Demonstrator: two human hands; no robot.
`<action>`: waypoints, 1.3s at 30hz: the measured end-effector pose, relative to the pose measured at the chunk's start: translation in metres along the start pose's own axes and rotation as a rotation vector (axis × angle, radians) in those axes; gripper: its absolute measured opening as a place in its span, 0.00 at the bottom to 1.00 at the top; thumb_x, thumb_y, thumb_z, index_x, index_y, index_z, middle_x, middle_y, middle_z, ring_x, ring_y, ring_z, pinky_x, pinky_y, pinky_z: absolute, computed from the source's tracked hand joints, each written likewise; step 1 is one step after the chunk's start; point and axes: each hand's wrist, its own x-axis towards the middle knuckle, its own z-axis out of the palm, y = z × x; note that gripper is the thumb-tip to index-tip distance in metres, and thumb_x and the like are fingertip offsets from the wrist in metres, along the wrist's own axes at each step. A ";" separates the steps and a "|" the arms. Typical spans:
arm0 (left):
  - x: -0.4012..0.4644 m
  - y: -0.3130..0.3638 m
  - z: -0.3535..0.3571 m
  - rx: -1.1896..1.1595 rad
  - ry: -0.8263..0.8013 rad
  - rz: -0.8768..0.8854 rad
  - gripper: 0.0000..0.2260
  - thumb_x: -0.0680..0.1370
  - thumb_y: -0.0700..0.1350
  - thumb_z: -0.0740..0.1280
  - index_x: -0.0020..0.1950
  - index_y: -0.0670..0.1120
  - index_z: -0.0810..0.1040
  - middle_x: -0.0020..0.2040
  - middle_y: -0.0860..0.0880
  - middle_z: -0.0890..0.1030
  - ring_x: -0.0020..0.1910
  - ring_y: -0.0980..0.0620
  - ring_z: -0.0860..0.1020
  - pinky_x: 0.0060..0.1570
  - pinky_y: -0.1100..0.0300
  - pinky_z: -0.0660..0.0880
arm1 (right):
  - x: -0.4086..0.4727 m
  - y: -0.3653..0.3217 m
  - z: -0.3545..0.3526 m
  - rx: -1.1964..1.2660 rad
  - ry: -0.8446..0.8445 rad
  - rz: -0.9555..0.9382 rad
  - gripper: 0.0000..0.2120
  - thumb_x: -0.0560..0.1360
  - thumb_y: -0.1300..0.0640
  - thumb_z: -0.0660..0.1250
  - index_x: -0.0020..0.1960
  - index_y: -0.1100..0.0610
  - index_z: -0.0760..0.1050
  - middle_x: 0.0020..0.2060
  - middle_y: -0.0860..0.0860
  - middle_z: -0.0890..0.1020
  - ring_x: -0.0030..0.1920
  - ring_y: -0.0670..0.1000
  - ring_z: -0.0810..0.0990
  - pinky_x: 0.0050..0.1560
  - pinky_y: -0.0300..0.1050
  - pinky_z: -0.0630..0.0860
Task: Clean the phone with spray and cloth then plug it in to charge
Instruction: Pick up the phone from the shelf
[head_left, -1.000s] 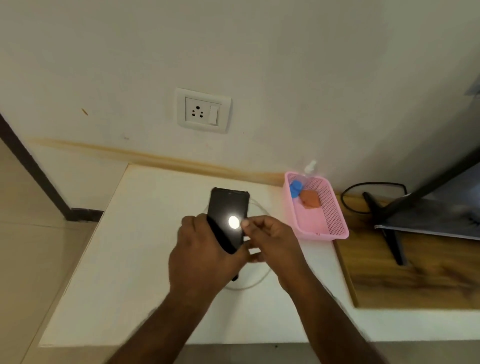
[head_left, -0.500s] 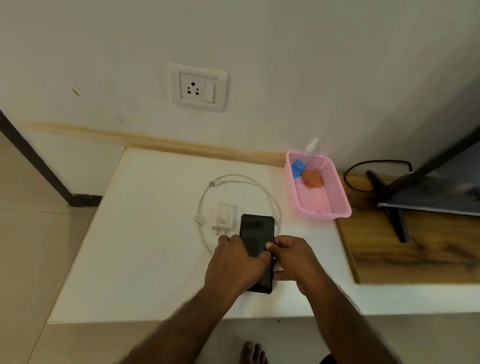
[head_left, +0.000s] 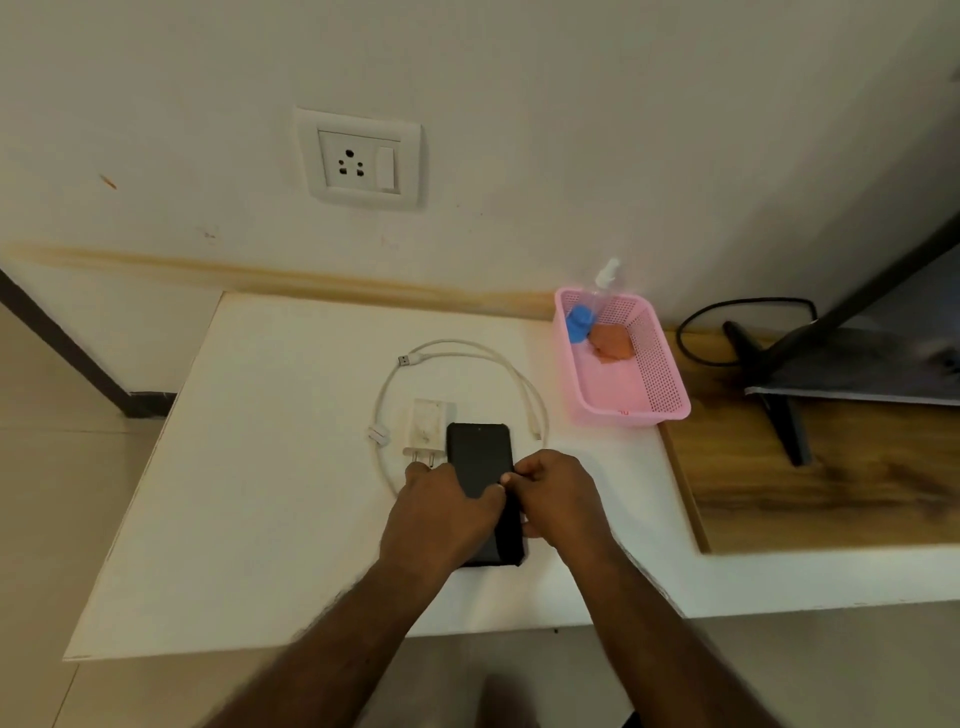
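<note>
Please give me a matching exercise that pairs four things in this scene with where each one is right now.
Things:
1. phone
2. orange cloth
3. wall socket
4. charger adapter

Places:
A. in the pink basket
B. on the white table, inside the loop of white cable
C. on the wall above the table
D. held between the left hand and right hand

Pairs: 1-D, 2-A, 3-C, 4-B

Glossy black phone, matt white worktop, perforated pink plastic basket, varnished wood-grain board, smooth white cable
</note>
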 end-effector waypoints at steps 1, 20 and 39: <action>-0.001 0.001 -0.001 0.021 0.004 0.000 0.24 0.75 0.63 0.64 0.58 0.44 0.77 0.55 0.45 0.73 0.46 0.47 0.80 0.47 0.51 0.82 | -0.001 -0.001 -0.003 0.004 -0.007 0.005 0.06 0.74 0.52 0.72 0.46 0.54 0.81 0.41 0.53 0.84 0.43 0.55 0.84 0.47 0.55 0.83; 0.071 0.132 0.037 -0.122 0.046 0.150 0.23 0.80 0.57 0.64 0.64 0.40 0.79 0.58 0.40 0.84 0.57 0.39 0.81 0.61 0.48 0.76 | 0.074 0.027 -0.170 -0.204 0.348 0.039 0.14 0.77 0.46 0.67 0.52 0.56 0.79 0.48 0.53 0.84 0.36 0.47 0.79 0.30 0.36 0.68; -0.003 0.109 0.053 -0.211 0.001 0.061 0.08 0.78 0.44 0.68 0.43 0.41 0.83 0.37 0.43 0.86 0.37 0.45 0.86 0.48 0.48 0.84 | 0.023 0.090 -0.154 0.161 0.243 0.138 0.13 0.67 0.62 0.73 0.50 0.62 0.77 0.52 0.59 0.83 0.46 0.61 0.85 0.48 0.57 0.83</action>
